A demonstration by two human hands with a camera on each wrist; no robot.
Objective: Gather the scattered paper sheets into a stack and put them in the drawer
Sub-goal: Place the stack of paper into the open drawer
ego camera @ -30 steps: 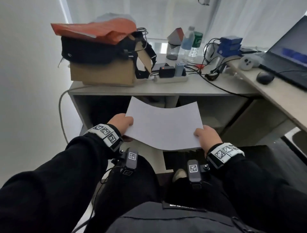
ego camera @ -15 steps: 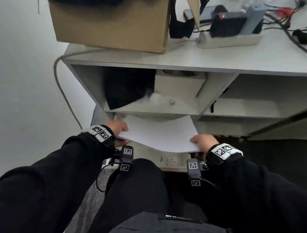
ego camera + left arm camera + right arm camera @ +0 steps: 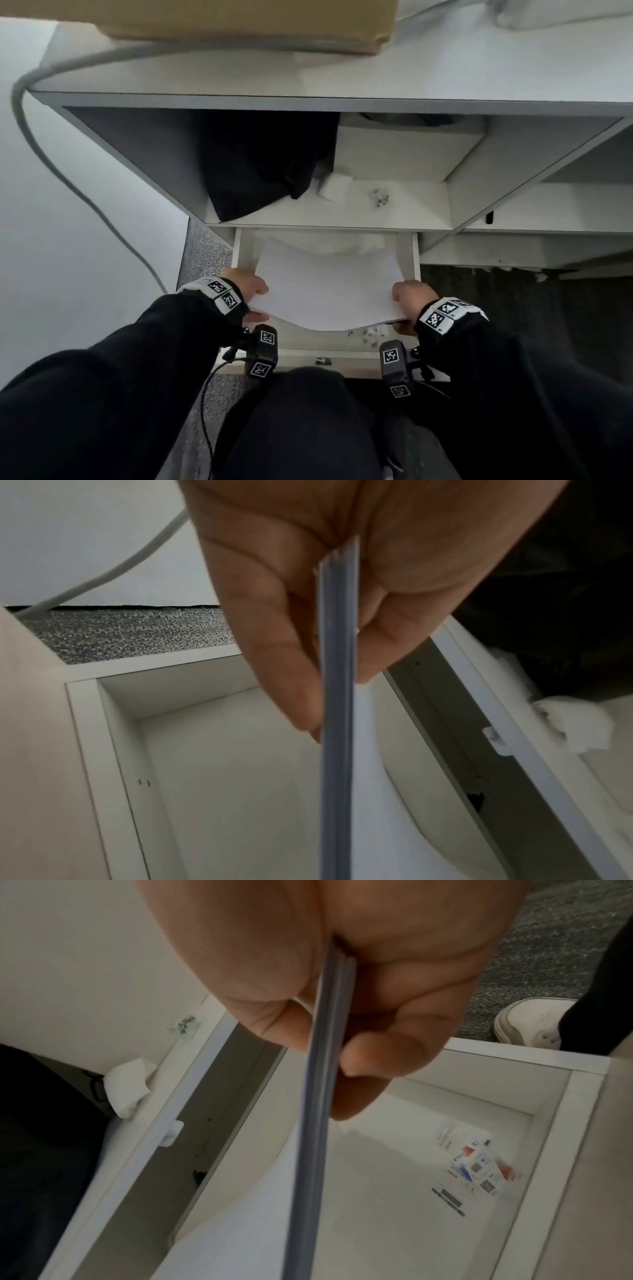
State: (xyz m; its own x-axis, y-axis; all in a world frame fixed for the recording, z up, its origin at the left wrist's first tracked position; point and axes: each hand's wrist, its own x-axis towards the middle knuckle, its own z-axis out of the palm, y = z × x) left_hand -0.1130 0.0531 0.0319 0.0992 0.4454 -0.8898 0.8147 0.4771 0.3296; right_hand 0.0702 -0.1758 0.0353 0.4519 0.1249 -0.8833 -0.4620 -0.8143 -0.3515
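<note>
A stack of white paper sheets sags in the middle above the open white drawer under the desk. My left hand pinches the stack's left edge and my right hand pinches its right edge. In the left wrist view the stack shows edge-on between thumb and fingers, above the drawer's floor. The right wrist view has the same stack edge-on in the right hand's fingers. The far part of the stack reaches under the shelf.
Small printed cards lie on the drawer floor near its right front corner. The shelf above holds a dark cloth, a crumpled tissue and a small metal bit. A cardboard box and cable sit higher. My knees crowd the drawer front.
Both hands have lowered the paper stack from desk height down to the open drawer, and my head has tilted down so the desk top slid out of view.
</note>
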